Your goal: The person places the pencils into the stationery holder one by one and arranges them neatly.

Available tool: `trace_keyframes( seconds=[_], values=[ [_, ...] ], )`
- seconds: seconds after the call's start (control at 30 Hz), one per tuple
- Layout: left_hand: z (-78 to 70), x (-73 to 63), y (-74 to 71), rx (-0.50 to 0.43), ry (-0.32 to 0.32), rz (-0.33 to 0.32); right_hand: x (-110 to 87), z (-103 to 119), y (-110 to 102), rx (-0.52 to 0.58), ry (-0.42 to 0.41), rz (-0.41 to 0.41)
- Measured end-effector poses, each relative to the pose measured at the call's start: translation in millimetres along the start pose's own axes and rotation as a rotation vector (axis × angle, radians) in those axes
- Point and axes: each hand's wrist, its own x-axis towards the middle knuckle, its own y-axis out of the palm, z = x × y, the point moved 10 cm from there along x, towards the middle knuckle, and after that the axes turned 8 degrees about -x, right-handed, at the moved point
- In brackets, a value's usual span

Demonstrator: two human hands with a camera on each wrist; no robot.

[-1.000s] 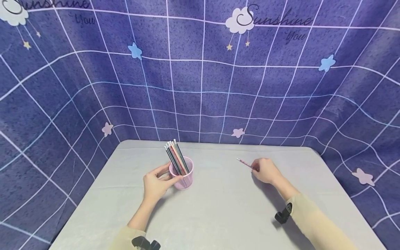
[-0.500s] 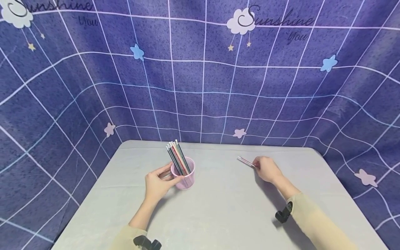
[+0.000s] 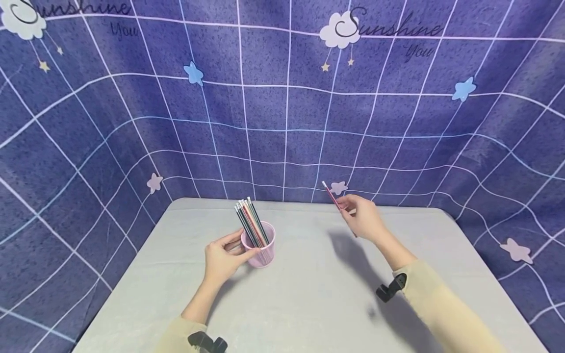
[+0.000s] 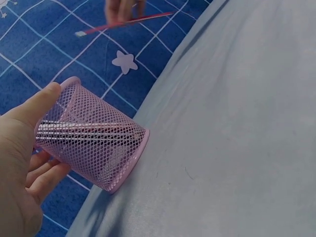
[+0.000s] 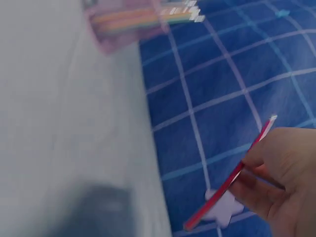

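A pink mesh pencil cup (image 3: 260, 257) stands upright on the table, holding several pencils (image 3: 251, 223) that lean to the left with their white ends up. My left hand (image 3: 222, 260) grips the cup's left side near the rim, thumb in front; in the left wrist view the pencils show through the mesh (image 4: 98, 148). Above the table, to the right of the cup, my right hand (image 3: 362, 218) pinches a single red pencil (image 3: 332, 196) between thumb and fingers. Its white end points up and left. In the right wrist view the red pencil (image 5: 222, 187) lies slanted across the fingertips.
A pale grey cloth covers the table (image 3: 300, 304). Behind and at both sides hangs a purple-blue grid curtain (image 3: 265, 108) with stars and clouds. Each wrist carries a small black camera, such as the right wrist camera (image 3: 390, 288).
My right hand has lifted the red pencil off the table, moving up and slightly left, and the pencil has tilted steeper. The left hand and the cup have stayed in place.
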Motion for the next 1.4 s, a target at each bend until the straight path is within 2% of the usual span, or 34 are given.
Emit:
trace_keyframes(
  seconds=[0.23,0.47,0.63,0.77,0.93,1.03,1.2,1.4],
  values=[
    [0.7,0.3,-1.6,0.014,-0.006,0.001,12.5,55.1,-1.6,0.3,-0.045,-0.063],
    [1.9,0.3,-1.0,0.02,-0.006,-0.008,18.0,103.4,14.8,0.644,-0.094,-0.006],
    [1.7,-0.3,-0.1,0.025,0.012,-0.002,17.0,123.7,26.3,0.748,-0.133,-0.037],
    [2.4,-0.8,-1.2,0.039,0.017,-0.007,16.3,134.7,41.6,0.747,-0.123,-0.011],
    [0.8,1.2,-1.6,0.057,0.025,-0.014,20.4,143.8,59.9,0.652,-0.097,0.016],
    [0.0,1.3,-1.0,0.053,0.02,-0.011,22.3,147.3,70.6,0.614,-0.11,0.019],
    [-0.4,0.4,-0.6,0.04,0.01,-0.005,24.6,147.7,92.4,0.56,-0.132,0.036],
    [-1.4,0.5,0.3,0.018,0.026,-0.005,27.5,143.9,117.3,0.416,-0.118,0.081]
  ],
)
